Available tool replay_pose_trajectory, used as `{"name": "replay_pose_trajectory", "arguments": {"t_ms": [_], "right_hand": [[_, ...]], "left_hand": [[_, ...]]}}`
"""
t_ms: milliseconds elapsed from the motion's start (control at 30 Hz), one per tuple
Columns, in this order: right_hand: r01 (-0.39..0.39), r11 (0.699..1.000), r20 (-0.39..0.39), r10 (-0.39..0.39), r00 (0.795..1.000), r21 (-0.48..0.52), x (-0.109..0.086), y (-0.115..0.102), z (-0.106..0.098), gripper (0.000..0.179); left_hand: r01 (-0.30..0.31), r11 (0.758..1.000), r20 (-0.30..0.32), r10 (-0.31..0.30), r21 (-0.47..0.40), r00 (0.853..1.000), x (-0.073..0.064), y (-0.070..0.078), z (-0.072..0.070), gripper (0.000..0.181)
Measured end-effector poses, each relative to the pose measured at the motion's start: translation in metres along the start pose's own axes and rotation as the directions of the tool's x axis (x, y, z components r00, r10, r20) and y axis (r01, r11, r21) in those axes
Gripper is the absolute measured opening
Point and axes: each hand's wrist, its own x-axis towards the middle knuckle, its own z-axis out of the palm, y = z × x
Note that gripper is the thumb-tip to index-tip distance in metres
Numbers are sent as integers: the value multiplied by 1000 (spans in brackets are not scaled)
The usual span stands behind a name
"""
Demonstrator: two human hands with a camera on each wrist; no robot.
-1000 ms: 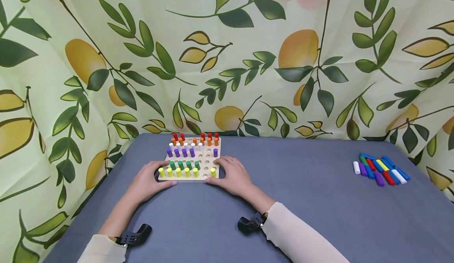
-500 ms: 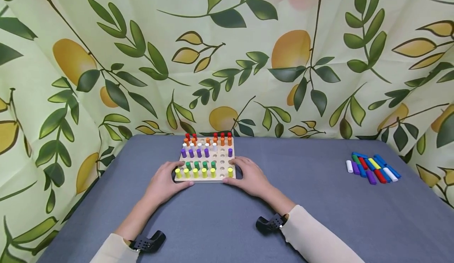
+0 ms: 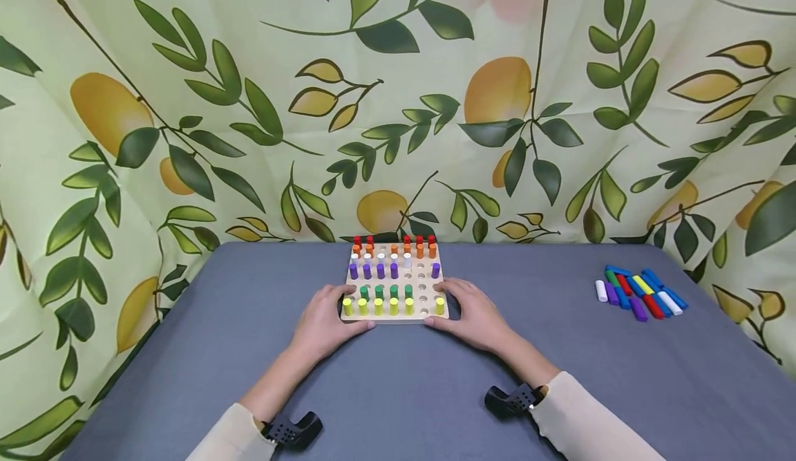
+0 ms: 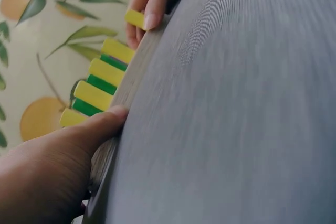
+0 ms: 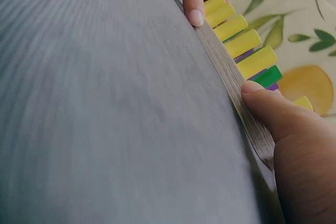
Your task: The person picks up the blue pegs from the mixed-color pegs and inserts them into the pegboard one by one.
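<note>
A light wooden pegboard [image 3: 401, 321] lies on the table, with upright pegs in rows by colour: red at the back, then orange, white, purple, green, and yellow pegs [image 3: 394, 307] along the front. Some holes show bare, mostly toward the right side. My left hand [image 3: 326, 319] grips the board's front left corner, thumb along the front edge. At the front right corner my right hand [image 3: 475, 319] holds it likewise, its thumb on the front edge in the right wrist view. The fingers behind the pegs are partly hidden.
A cluster of loose pegs [image 3: 640, 311], blue, red, white, purple, green and yellow, lies on the grey tabletop [image 3: 410, 392] at the right. A leaf-and-fruit patterned cloth [image 3: 423, 164] hangs right behind the table's back edge and along its sides.
Both hands have slid the pegboard to the right across the table, nearer the loose pegs. The head view has turned slightly right; the pegs stay in their holes.
</note>
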Motion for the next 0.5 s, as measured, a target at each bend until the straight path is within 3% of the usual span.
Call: {"name": "replay_pose_trajectory", "arguments": {"t_ms": [500], "right_hand": [[-54, 998, -42, 53, 998, -18, -30, 46, -37, 67]], "left_hand": [[-55, 998, -4, 55, 9, 998, 19, 54, 42, 77]]}}
